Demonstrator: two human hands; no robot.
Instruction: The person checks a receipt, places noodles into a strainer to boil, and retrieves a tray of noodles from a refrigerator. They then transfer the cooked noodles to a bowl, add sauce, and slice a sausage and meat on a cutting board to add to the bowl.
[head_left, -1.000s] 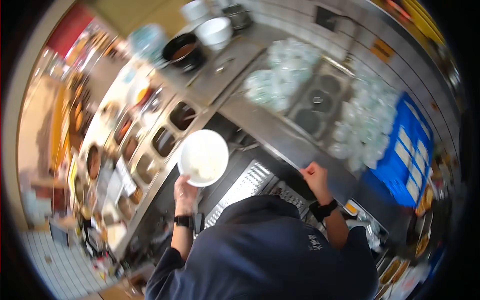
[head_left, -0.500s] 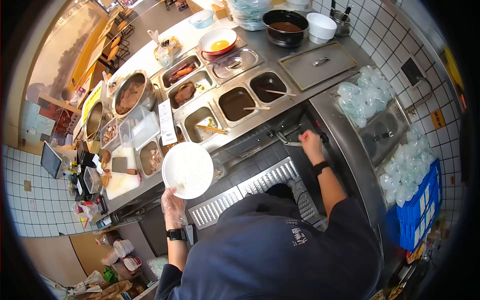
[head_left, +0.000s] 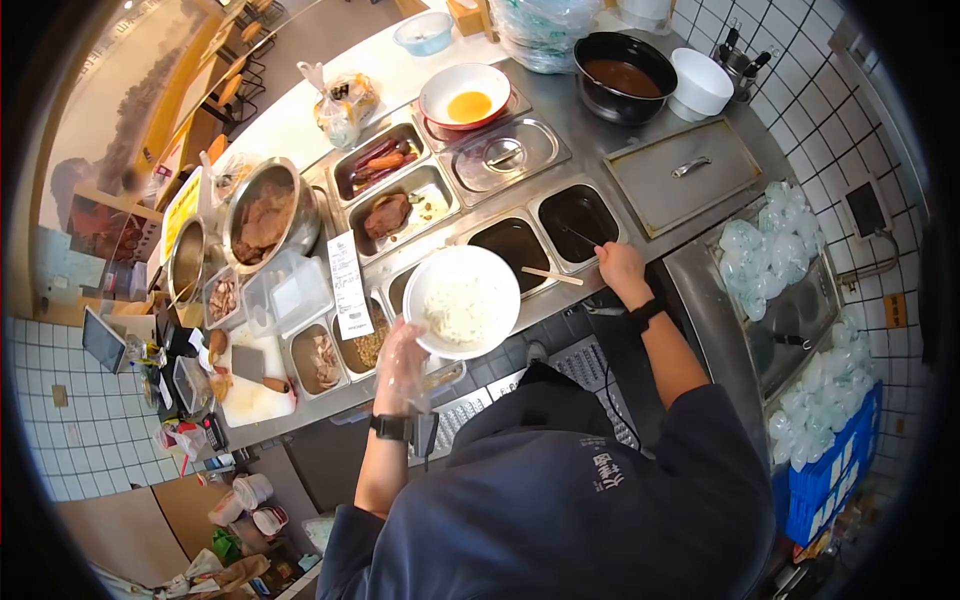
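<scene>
A white bowl (head_left: 462, 303) with what looks like rice in it is held at its lower left rim by my left hand (head_left: 402, 362), which wears a clear plastic glove. The bowl hangs over the front edge of the counter wells. My bare right hand (head_left: 622, 268) is closed on the handle of a utensil that reaches into the rear dark-sauce well (head_left: 577, 222). Beside it, another dark-sauce well (head_left: 506, 244) has a light-coloured handle (head_left: 552, 275) sticking out. The paper receipt (head_left: 348, 286) lies left of the bowl.
Metal wells with meat (head_left: 388, 214) and sausages (head_left: 382, 164) lie beyond the bowl. A black pot (head_left: 626, 78) and a flat metal lid (head_left: 684, 176) stand at the back right. Bagged items (head_left: 768, 250) are on the right; a cutting board (head_left: 257, 373) is at left.
My left hand has moved the bowl right, over the wells. My right hand has risen from below the counter edge to the utensil handle at the rear sauce well. The view has shifted.
</scene>
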